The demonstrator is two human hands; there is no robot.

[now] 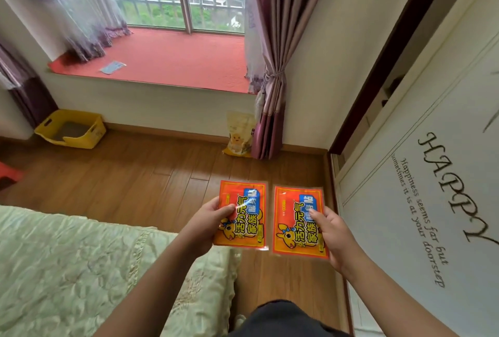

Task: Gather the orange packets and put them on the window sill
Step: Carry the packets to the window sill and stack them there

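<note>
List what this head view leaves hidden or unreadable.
- Left packet: lower left corner covered by the left hand.
- Right packet: right edge covered by the right hand.
- Paper on the window sill: grey slip, too small to read.
- Yellow bag: partly behind the curtain.

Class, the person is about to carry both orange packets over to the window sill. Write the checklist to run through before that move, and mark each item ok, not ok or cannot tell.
1. Left hand grip on left packet: ok, thumb on top.
2. Right hand grip on right packet: ok.
3. Packets apart, not overlapping: ok.
4. Bare space on window sill: ok, only a small grey-blue item lies near the left.
5. Floor between person and sill unobstructed: ok.
6. More packets left to gather elsewhere: cannot tell.
</note>
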